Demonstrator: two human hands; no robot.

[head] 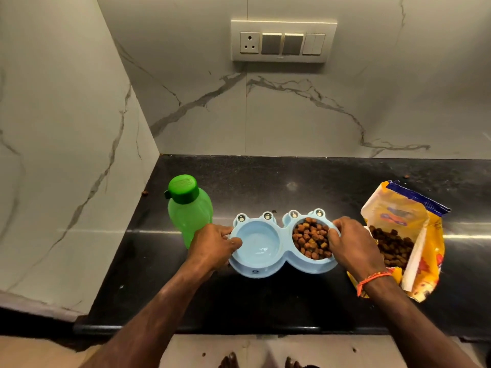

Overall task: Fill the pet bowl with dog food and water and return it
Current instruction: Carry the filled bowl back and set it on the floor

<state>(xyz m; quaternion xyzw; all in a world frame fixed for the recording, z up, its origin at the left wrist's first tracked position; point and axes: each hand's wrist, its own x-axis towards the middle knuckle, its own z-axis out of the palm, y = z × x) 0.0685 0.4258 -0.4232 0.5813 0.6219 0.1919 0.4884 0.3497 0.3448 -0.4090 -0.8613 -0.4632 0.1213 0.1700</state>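
Observation:
A light blue double pet bowl with frog-eye knobs sits on the black counter. Its right cup holds brown dog food; its left cup shows a little clear water at the bottom. My left hand grips the bowl's left rim, thumb over the edge. My right hand grips the right rim, fingers curled at the kibble side. A green water bottle with its cap on stands just left of my left hand. An open yellow dog food bag lies to the right.
Marble walls close the counter at the back and left. A switch panel hangs on the back wall. Stray kibble lies near the left wall and at the far right. The counter's front edge is near my body, with floor and feet below.

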